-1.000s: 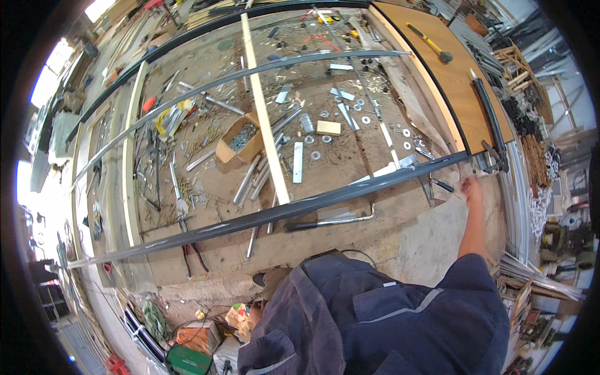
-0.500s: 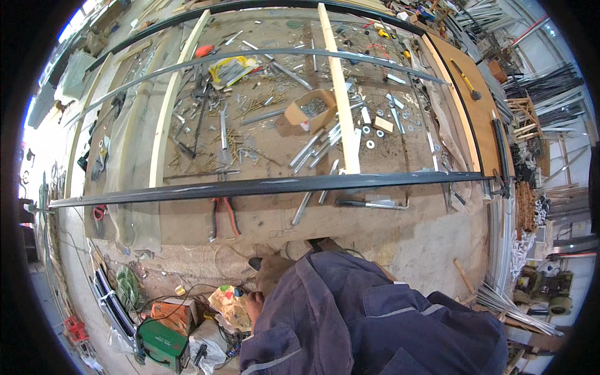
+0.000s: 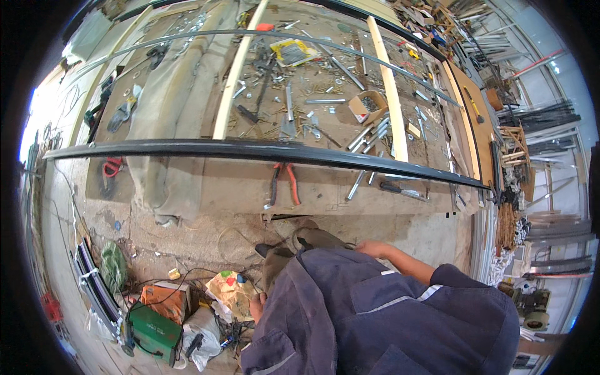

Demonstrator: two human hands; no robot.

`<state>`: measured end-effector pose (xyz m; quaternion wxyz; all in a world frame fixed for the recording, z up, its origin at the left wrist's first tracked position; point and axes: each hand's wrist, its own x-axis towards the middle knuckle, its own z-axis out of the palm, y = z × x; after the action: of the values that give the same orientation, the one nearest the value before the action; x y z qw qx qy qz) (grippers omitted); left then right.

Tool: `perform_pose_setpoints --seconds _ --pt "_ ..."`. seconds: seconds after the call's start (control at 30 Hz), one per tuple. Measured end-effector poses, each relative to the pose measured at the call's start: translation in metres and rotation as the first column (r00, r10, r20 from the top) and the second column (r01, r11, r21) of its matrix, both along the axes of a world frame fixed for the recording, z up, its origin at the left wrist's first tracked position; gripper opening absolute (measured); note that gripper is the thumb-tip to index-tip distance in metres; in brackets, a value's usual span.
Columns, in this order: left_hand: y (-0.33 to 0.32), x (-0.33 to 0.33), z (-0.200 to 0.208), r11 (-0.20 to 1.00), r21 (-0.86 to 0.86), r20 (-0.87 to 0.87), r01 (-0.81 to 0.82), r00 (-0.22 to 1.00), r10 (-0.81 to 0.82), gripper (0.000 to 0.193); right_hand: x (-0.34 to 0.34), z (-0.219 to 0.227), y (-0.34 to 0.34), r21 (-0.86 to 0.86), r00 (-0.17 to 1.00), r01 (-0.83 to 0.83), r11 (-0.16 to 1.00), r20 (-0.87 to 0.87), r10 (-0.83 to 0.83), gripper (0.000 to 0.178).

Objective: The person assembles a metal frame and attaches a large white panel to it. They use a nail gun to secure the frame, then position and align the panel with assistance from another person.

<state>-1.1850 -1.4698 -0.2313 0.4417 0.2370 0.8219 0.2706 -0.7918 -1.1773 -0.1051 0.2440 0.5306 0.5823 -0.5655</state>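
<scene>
Left hand (image 3: 255,307), well to the near side of the black bar (image 3: 269,150), is beside a crumpled bag (image 3: 232,299); fingers mostly hidden, can't tell if gripping. Bag looks light, soft, easily torn: best scooped from underneath. Right hand (image 3: 372,248), closer to the bar, at the trouser leg; fingers look bent, grip unclear. Pliers (image 3: 292,183) just nearside of the bar: likely stiff, solid, hold by handles. Carton (image 3: 359,109) beyond the bar.

Long dark bar (image 3: 250,149) in the way, pale slats (image 3: 389,103) beyond, gaps between, bare floor (image 3: 415,230) before right hand (image 3: 373,248)
</scene>
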Motion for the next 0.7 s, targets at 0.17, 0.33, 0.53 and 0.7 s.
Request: perform_pose_setpoints --seconds 0.17,0.33,0.53,0.7 --pt "-0.035 -0.002 0.004 0.992 -0.058 0.068 -0.109 0.991 0.113 0.045 -0.054 0.001 0.024 -0.061 0.998 -0.052 0.997 -0.042 0.049 0.038" --pt "-0.036 -0.021 0.058 0.987 -0.101 0.041 -0.127 0.990 0.132 0.049 -0.089 -0.009 0.031 0.016 0.981 -0.094 0.995 -0.169 0.096 0.043" --pt "-0.020 -0.023 0.119 0.937 -0.208 0.026 -0.281 0.956 0.293 0.049 -0.174 0.023 0.062 0.019 0.940 -0.342 0.940 -0.006 0.342 0.045" --pt "-0.020 -0.030 0.115 0.898 -0.187 -0.024 -0.398 0.916 0.401 0.050 -0.207 -0.011 0.081 0.156 0.866 -0.458 0.875 -0.146 0.479 0.043"
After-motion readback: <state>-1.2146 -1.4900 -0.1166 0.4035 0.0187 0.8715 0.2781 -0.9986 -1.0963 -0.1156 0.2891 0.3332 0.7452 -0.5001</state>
